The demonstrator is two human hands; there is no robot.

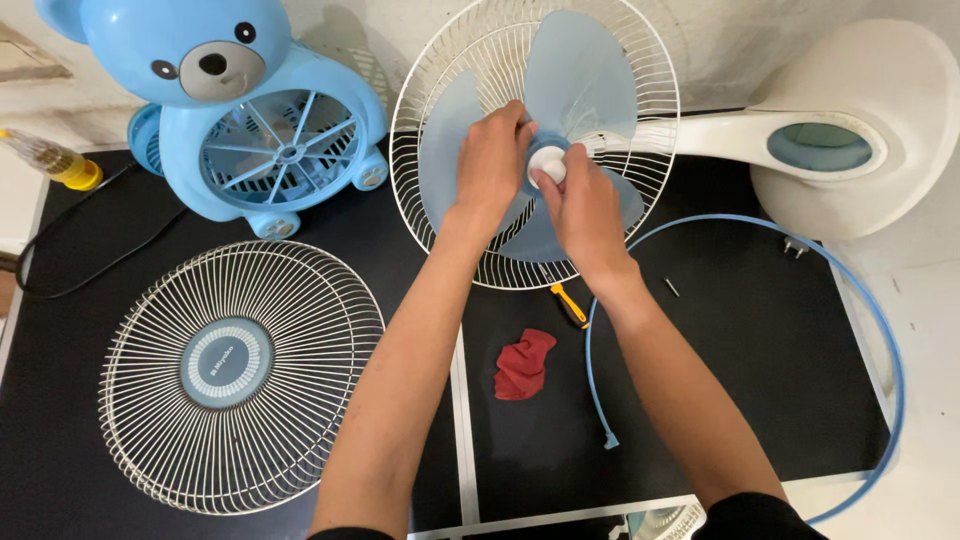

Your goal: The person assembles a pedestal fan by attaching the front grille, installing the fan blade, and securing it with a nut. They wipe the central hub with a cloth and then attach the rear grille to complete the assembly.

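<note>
black mat [740,350], fan grille [240,375], red cloth [523,364]

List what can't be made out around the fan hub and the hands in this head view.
- White hub cap: mostly covered by left hand and right hand; grip and thread unseen.
- Blue blades: lower ones hidden behind the hands.
- Yellow-handled screwdriver: tip hidden under the right wrist.
- Blue rim ring: runs off the bottom edge.

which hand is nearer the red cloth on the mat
Right. The right hand is at the fan's white hub cap, up and slightly right of the red cloth. The left hand grips the blade beside the hub, higher and farther from the cloth.
</note>
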